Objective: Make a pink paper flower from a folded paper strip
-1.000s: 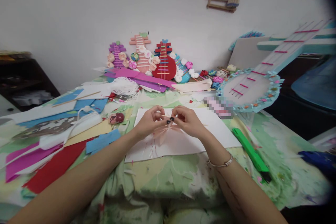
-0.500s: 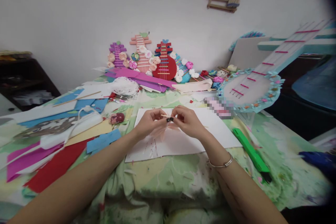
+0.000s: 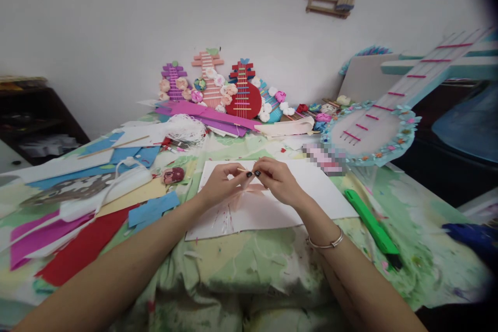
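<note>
Above a white sheet, my left hand is closed in a pinch on a thin pale stick whose tip points toward the other hand. My right hand is also pinched, its fingertips close beside the left ones; whatever lies between them is too small to make out. Thin, sheer pinkish material shows just under both hands, over the sheet. Fine reddish and white marks are on the sheet at its lower left.
A green cutter lies right of the sheet. To the left are blue paper, red paper and a white mask. Small craft instruments, including a red one, stand at the back; a large pale-blue one leans at right.
The fingertips of my two hands have moved slightly apart, and both dark thumbnails now show separately. More of the pinkish material is visible below them.
</note>
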Demonstrator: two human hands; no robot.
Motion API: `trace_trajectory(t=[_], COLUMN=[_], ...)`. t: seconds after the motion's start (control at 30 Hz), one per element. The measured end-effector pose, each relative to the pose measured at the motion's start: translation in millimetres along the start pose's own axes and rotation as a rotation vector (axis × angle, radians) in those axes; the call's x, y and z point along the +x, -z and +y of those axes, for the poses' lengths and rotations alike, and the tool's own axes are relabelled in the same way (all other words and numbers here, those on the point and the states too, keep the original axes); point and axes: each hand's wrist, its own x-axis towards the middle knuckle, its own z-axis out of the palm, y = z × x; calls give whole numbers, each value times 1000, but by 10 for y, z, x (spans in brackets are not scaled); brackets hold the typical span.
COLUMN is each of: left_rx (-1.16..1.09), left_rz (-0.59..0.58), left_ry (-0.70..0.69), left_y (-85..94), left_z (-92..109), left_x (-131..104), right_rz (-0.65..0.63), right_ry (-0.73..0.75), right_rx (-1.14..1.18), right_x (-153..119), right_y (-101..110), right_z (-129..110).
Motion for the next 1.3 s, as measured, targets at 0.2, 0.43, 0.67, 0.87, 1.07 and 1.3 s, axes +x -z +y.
trace_trajectory(t=[0.2,0.43,0.67,0.87,1.07,1.3], left_rx=[-26,54,5,-18,-27,-54], left_rz=[-53,-19,-39,-43,-52,-73], left_ry=[5,-2,43,15,9,18], left_y=[5,7,11,10,18,21], left_z=[3,30,46,39,21,17], left_x=[4,0,5,0,-3,-5], right_rz=[-9,-13,-13,-8,-10,-14], right_ry=[-16,-10,-24,-48,-46,-34], right_rx=[12,17,-11,-62,-91,-111], right_x=[-3,-9,2,-2,-13,-14], right_y=[11,5,-4,-16,-28,-29], right_z=[1,-3,-30,-20,23,22])
